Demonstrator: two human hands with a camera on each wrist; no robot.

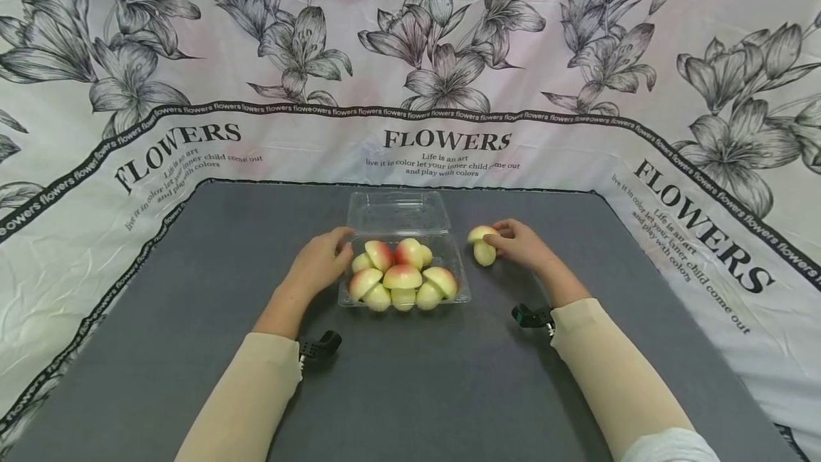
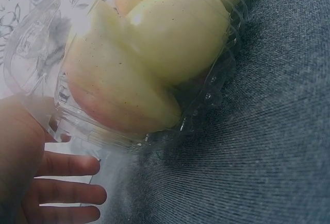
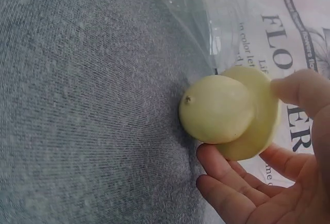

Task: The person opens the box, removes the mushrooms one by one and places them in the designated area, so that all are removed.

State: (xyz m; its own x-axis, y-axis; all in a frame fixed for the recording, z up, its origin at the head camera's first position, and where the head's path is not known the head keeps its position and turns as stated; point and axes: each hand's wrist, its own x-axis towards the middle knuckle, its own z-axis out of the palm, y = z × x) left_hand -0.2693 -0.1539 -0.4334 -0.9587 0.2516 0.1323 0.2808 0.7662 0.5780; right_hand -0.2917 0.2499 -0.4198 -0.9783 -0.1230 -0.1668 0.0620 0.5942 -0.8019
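A clear plastic clamshell box (image 1: 458, 289) sits mid-table with its lid (image 1: 398, 211) laid open behind it. Several mushroom-shaped toys, yellow with pink caps (image 1: 402, 276), fill it; the left wrist view shows them (image 2: 149, 54) pressed against the box wall (image 2: 206, 100). My left hand (image 1: 321, 259) rests against the box's left side, fingers (image 2: 72, 193) lightly bent at its far corner. Right of the box, my right hand (image 1: 522, 242) holds one yellow mushroom toy (image 1: 483, 244) on the cloth. In the right wrist view the thumb and fingers (image 3: 227, 183) curl round that toy's (image 3: 221, 108) cap.
A grey cloth (image 1: 410, 376) covers the table. A white flower-print sheet (image 1: 128, 155) with "FLOWERS" lettering rises behind it and along both sides. Cream sleeves cover both forearms, with a small black camera (image 1: 318, 346) on each wrist.
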